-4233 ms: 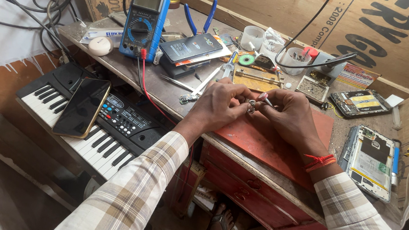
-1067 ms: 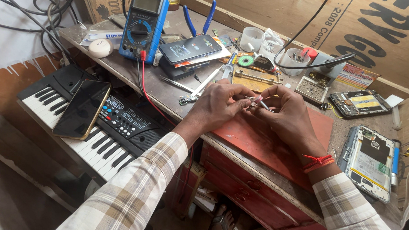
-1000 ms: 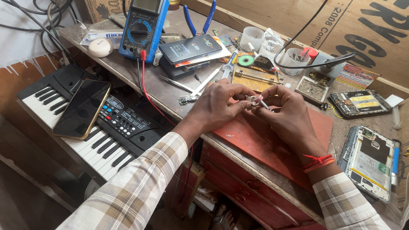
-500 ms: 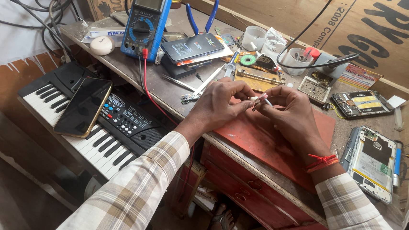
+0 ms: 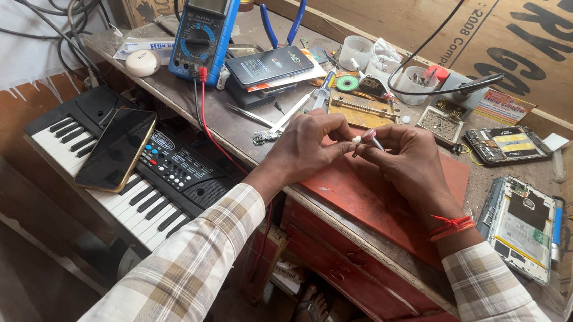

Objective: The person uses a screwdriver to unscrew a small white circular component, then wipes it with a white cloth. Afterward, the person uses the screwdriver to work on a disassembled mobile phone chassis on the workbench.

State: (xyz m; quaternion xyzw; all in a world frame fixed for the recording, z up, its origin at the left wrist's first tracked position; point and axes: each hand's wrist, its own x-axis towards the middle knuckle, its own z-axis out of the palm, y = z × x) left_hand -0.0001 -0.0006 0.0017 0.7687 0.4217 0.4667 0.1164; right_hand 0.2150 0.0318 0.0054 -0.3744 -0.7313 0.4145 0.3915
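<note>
A: What's in the hands rn?

B: Both meet over the red mat [image 5: 391, 202], mid tabletop [image 5: 190, 100]. Left hand [image 5: 308, 146] pinches a small white bit [image 5: 356, 139] w/ thumb + forefinger, grip narrow, closed on it. Right hand [image 5: 411, 163] pinches a thin tool [image 5: 369, 138] w/ a pinkish collar, tip pointing at the bit. Tool and bit look touching, or as good as.

A: How to do this well, you reckon?

B: Imo: keep wrists down on the mat so the tips don't shake, hold the bit still and move only the tool, light pressure. Work low over the mat so a dropped part lands there, not in the clutter beyond.

A: What's around?

B: Tweezers [image 5: 249, 115] just left of the left hand. Meter [image 5: 203, 31] far left, its red lead [image 5: 220, 151] running off the near edge. Phone [image 5: 269, 66] right of the meter, blue pliers [image 5: 281, 21] at the back. Opened phone [image 5: 517, 224] right, well apart from the hands. Keyboard [image 5: 150, 185] lower left w/ another phone [image 5: 116, 149] lying on it.

A: Anything you can't make out?

B: What the bit really is: too small, fingers cover most of it. Tool's tip is hidden too. The contents of the small cups [image 5: 413, 82] at the back are a blur.
</note>
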